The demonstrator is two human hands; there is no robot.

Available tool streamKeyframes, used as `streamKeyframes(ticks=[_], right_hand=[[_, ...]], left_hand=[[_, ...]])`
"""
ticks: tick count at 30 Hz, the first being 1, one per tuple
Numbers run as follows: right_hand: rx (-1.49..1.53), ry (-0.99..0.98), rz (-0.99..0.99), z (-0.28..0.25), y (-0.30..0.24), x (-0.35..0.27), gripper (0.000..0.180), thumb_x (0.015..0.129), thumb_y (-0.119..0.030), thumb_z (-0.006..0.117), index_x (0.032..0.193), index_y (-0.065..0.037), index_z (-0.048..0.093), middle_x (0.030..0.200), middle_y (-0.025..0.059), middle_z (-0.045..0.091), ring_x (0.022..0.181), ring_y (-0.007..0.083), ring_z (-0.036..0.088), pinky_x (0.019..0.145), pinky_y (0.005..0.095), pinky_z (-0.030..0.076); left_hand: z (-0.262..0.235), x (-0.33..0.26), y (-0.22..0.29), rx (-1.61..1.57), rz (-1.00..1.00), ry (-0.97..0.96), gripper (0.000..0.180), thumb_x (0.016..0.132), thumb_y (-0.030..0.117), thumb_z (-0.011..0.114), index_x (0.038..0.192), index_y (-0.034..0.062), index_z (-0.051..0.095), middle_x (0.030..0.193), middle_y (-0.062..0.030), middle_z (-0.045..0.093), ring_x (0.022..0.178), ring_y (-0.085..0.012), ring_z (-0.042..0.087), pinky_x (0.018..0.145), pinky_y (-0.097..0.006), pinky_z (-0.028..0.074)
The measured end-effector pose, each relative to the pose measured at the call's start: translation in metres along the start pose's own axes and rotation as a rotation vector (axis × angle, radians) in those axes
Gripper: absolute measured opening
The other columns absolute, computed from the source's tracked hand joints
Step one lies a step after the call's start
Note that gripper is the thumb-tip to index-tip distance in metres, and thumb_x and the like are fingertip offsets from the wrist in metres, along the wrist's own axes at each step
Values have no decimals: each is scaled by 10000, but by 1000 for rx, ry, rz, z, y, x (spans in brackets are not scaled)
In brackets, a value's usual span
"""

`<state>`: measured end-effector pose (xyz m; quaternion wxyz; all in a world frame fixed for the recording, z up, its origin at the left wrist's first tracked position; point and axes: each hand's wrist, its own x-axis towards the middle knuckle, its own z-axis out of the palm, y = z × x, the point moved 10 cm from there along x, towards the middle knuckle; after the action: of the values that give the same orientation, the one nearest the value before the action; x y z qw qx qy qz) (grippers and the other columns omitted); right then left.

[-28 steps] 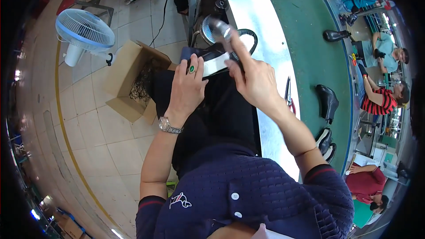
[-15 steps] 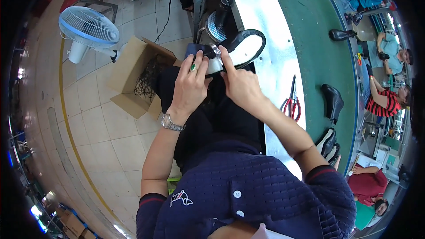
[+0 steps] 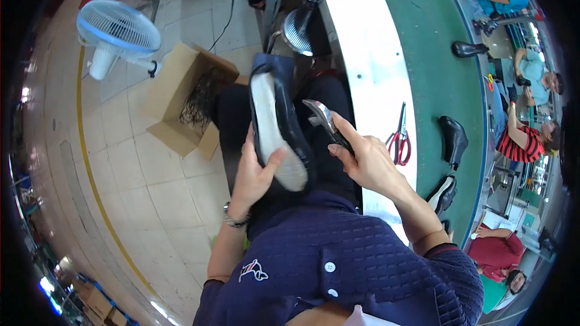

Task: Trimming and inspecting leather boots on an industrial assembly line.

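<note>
The left hand (image 3: pixel 251 172) held a dark shoe (image 3: pixel 278 124) sole-up over the lap, its fingers (image 3: pixel 273 160) wrapped around the heel end with the thumb pressed on the pale sole. The right hand (image 3: pixel 368 163) gripped a metal pincer tool (image 3: pixel 323 122) just beside the shoe's right edge, its fingers (image 3: pixel 353 136) closed around the handles; whether the tool's tip touched the shoe could not be told from this view.

To work the edge well, the shoe probably needed to stay braced against the thigh, the thumb holding the sole flat, while the tool came in low at the rim so that it caught only the upper's margin and did not scar the sole.

Half a second earlier both hands had been further forward, close together around a small grey thing, with a shoe opening showing just beyond the fingers. Now the shoe was turned sole-up and drawn nearer the body, and the right hand had parted from the left. The red-handled scissors (image 3: pixel 399 139) on the table (image 3: pixel 368 54) lay as before, right of the fingers.
</note>
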<state>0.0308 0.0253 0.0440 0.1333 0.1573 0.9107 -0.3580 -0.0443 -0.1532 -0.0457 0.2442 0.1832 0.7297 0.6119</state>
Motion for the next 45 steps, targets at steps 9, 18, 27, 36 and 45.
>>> streamKeyframes(ticks=[9,18,27,36,45], right_hand=[[-463,47,-259,20,-53,70,599,917,-151,560,1455,-92,304,596,223,586,556,400,600,557,501,472],[-397,-621,-168,37,-85,37,544,885,-22,528,1407,-54,375,649,212,635,634,370,669,604,432,537],[-579,-465,-336,53,-74,29,613,906,-159,590,1457,-228,330,611,115,608,502,280,622,434,391,473],[-482,-358,-401,46,-64,25,621,897,-189,616,1453,-258,349,619,96,593,457,249,579,428,371,472],[-584,-160,-754,8,-101,99,645,962,-259,536,1505,-279,188,649,111,648,467,254,607,424,359,485]], left_hand=[[-54,-15,12,319,-75,357,395,987,326,523,1011,-41,667,688,-140,620,570,-190,557,549,-328,431],[-38,-19,23,373,29,245,341,998,246,487,1101,-41,640,719,-177,625,607,-291,632,555,-374,478],[-10,-15,-11,-431,-306,-70,520,997,255,509,1445,33,364,1260,-129,590,1103,-217,602,921,-323,479],[29,31,-18,-1125,-384,-230,769,942,344,578,1541,182,123,1500,-48,327,1320,-178,392,1077,-325,344],[21,32,-13,-889,-364,-251,877,885,241,640,1547,154,71,1464,-75,362,1241,-165,454,1032,-301,372]])
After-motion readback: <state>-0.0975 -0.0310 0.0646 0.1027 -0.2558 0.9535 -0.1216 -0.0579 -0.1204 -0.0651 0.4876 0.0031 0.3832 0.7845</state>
